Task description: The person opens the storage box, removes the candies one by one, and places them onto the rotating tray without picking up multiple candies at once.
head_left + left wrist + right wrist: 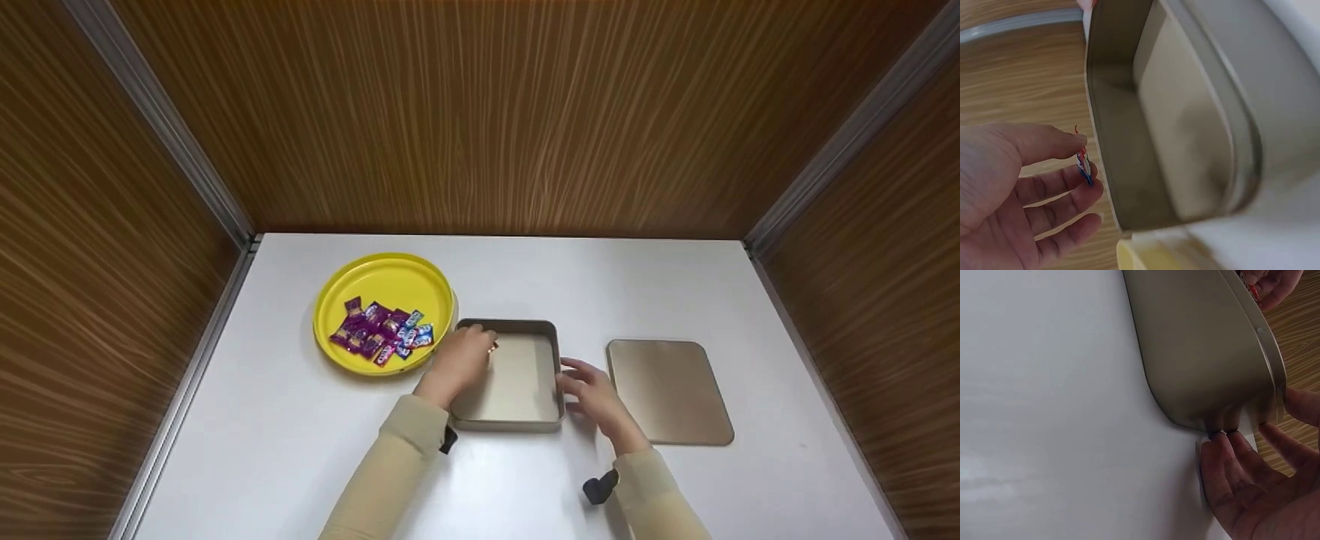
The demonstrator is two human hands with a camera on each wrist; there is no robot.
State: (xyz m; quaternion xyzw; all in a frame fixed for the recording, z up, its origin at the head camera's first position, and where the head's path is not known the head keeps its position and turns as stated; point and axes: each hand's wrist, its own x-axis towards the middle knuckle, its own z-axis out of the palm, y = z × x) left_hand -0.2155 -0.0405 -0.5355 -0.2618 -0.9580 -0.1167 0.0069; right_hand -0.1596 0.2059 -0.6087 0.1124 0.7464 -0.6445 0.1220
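Observation:
My left hand (463,358) is over the left side of an open, square bronze-coloured tin (506,425). Between thumb and fingers it pinches a small wrapped candy (1084,163), whose wrapper shows red, white and blue. In the left wrist view the candy is beside the tin's rim. My right hand (596,394) rests its fairly straight fingers against the tin's outer right wall (1202,354), with the thumb at the rim. The tin's visible floor is bare; my left hand hides part of its left side.
A round yellow tray (390,274) at the left bears several purple-wrapped candies (367,334) and some blue and pink ones (415,335). To the right lies a flat bronze-coloured lid (667,390). Wood-patterned panels (480,120) wall the white table (525,274) at the back and sides.

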